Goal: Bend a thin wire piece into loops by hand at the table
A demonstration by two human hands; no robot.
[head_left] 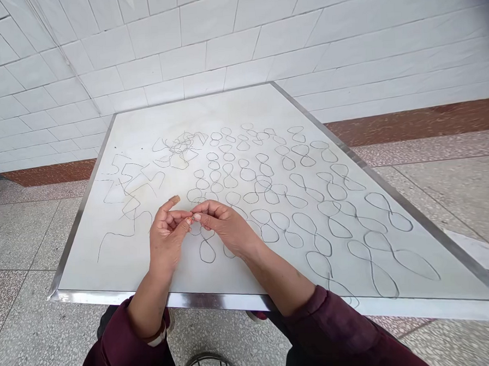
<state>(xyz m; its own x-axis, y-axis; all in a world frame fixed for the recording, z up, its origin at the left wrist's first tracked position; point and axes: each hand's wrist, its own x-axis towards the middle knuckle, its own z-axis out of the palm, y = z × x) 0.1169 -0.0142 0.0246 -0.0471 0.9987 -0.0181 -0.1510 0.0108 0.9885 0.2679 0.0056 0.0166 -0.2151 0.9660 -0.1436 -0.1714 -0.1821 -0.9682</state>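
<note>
Thumb and forefinger of my left hand (167,239) are pinched together over the table, with one of the other fingers raised. My right hand (226,225) pinches right beside them, the fingertips of both hands meeting. A thin dark wire runs between those fingertips, mostly hidden by them. Just below my hands is a figure-eight wire loop (207,251); whether it joins the held wire I cannot tell. Many more figure-eight wire loops (315,234) lie spread in rows to the right, the larger ones nearer the front right.
Bent loose wires (132,194) lie scattered on the left of the white table (97,272), which has a metal edge. A tangled wire pile (181,145) sits toward the back. Behind stands a white tiled wall (204,48). A round stool (213,359) is below the front edge.
</note>
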